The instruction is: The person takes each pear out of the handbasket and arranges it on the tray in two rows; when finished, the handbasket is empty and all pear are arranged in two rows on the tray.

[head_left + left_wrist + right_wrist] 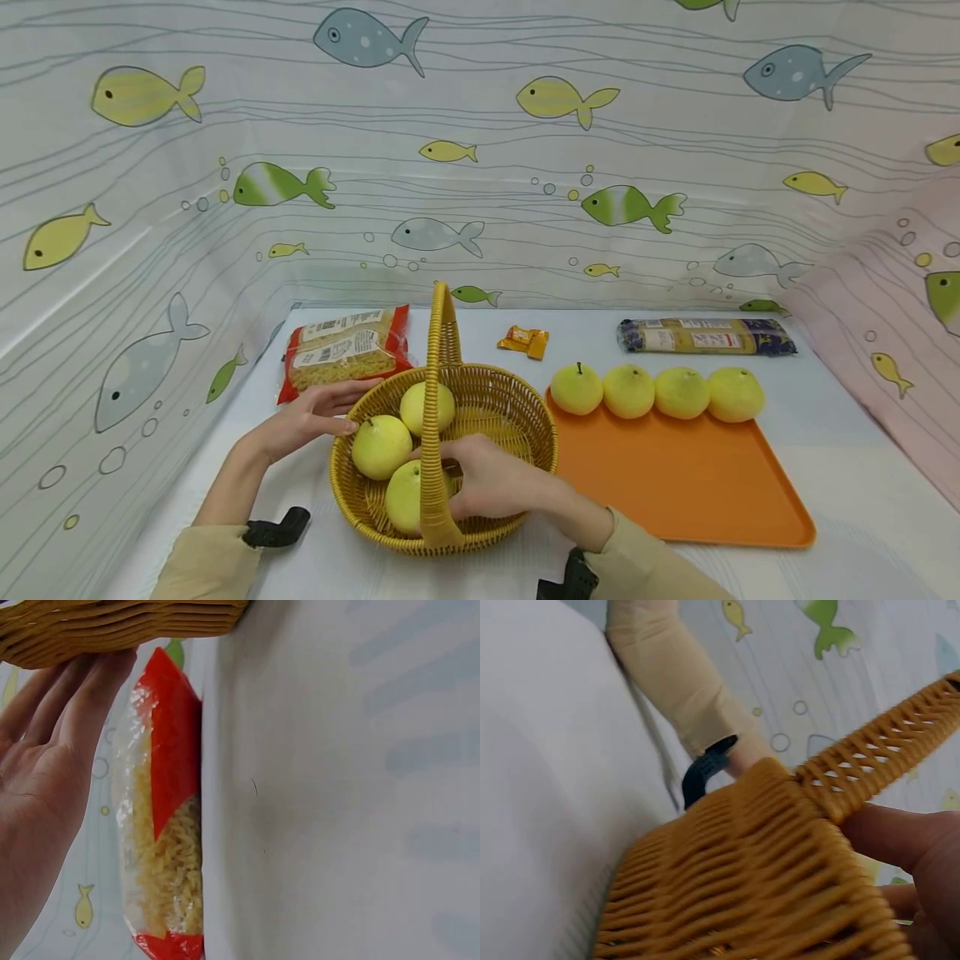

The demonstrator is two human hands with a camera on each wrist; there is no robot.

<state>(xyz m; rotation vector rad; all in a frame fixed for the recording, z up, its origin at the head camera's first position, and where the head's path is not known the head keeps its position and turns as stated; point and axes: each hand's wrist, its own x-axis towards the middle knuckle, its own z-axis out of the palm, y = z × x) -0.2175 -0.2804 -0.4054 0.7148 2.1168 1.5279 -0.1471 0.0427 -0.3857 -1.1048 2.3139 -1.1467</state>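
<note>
A wicker basket (542, 417) with a tall handle holds 3 round yellow pears. My right hand (495, 479) reaches inside, thumb and fingers around the front pear (402, 500), which the handle partly covers. Beside it are a left pear (381, 447) and a back pear (413, 408). In the right wrist view the basket wall (727, 877) hides most of the right hand (937, 862). My left hand (303, 421) is at the basket's left rim with fingers extended. The left wrist view shows its straight fingers (82, 705) against the basket's outer side.
An orange tray (660, 475) lies right of the basket, with a row of several yellow pears (628, 392) along its back edge. Behind stand a pasta bag (345, 350), small orange packets (523, 341) and a long noodle pack (705, 337). Fish-patterned cloth (480, 192) surrounds the table.
</note>
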